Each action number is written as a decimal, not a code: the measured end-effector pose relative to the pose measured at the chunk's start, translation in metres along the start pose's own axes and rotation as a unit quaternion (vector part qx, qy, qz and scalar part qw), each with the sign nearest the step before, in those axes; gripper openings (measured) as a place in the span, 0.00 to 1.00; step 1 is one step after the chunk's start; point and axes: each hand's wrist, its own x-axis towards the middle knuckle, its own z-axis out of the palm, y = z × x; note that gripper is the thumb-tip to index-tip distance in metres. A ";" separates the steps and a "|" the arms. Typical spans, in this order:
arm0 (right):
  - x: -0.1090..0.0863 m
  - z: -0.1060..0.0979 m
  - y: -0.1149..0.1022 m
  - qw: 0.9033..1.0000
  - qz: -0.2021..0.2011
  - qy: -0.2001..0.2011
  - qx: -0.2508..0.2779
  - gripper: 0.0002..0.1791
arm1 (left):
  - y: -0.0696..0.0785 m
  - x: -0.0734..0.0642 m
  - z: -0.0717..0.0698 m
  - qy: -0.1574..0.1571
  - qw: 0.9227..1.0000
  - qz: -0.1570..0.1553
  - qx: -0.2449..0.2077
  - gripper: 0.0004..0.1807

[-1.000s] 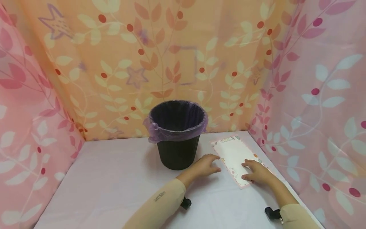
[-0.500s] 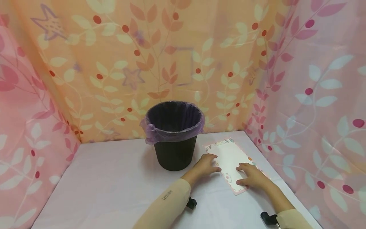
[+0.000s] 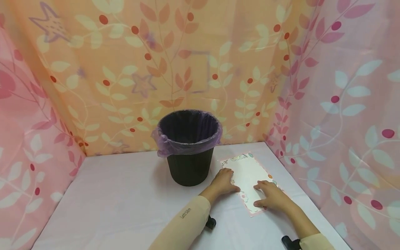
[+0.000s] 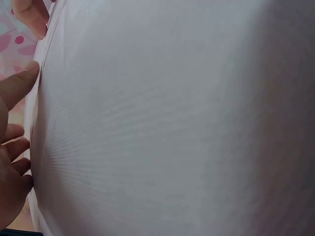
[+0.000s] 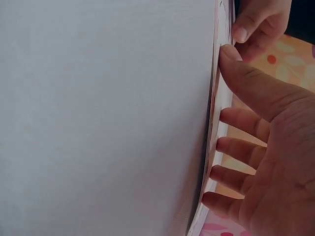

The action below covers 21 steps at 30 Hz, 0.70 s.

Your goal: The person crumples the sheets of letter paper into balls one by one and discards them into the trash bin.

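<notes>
A rectangular white sheet of paper (image 3: 245,173) with a pink, cartoon-decorated border lies flat on the right part of the table. Along its left edge rests my left hand (image 3: 223,182), fingers spread and fingertips right at the border. My right hand (image 3: 271,197) lies over the right, near part of the sheet, thumb and fingers apart. In the right wrist view the fingertips (image 5: 211,172) of this hand touch down on the sheet, close to the left thumb. The left wrist view shows the left hand (image 4: 12,182) with its fingertips low against the surface. Neither hand pinches the paper.
A black bin (image 3: 189,170) with a purple liner (image 3: 175,147) folded over its rim stands left of the sheet, close to the left hand. Orange and pink floral curtains (image 3: 131,69) surround the white-covered table (image 3: 118,201) at the back and sides.
The sheet has slid toward me and slightly left, with my right hand moving along on it. My left hand has come onto its left edge. The head view has shifted slightly.
</notes>
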 end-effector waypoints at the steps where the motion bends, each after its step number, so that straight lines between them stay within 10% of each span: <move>1: 0.000 0.000 -0.002 1.000 0.000 0.000 -0.003 0.42 | 0.000 -0.001 -0.001 -0.002 1.000 -0.004 0.007 0.48; 21: 0.016 -0.043 0.013 0.995 -0.032 -0.013 0.097 0.35 | -0.009 -0.016 -0.017 -0.067 0.994 0.043 0.069 0.48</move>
